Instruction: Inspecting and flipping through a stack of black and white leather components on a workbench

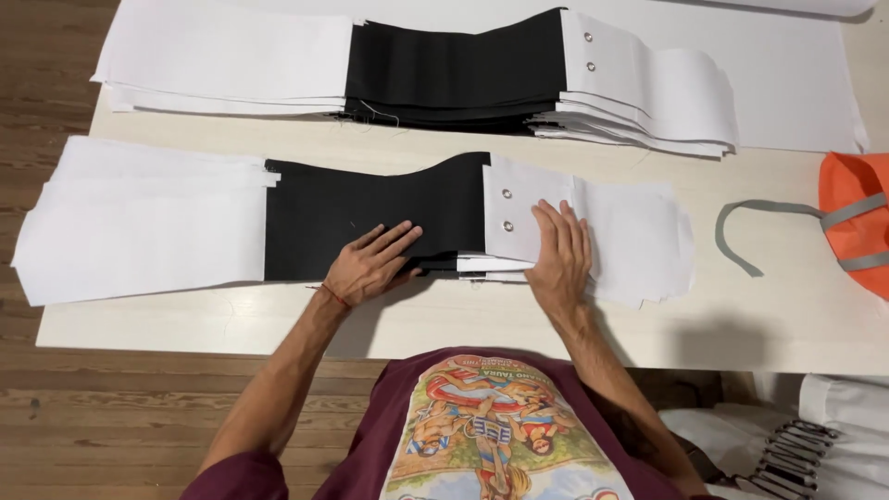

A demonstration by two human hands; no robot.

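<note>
Both hands (370, 267) (560, 255) flat on fabric stack (370, 208), long axis left-right

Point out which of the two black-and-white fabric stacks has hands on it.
The nearer stack: left hand rests on its black part, right hand on white. The farther stack lies untouched.

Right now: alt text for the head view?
Both hands press flat on the near stack of white-and-black fabric pieces: left hand on black, right hand on white. A second stack lies behind; an orange vest sits right.
</note>
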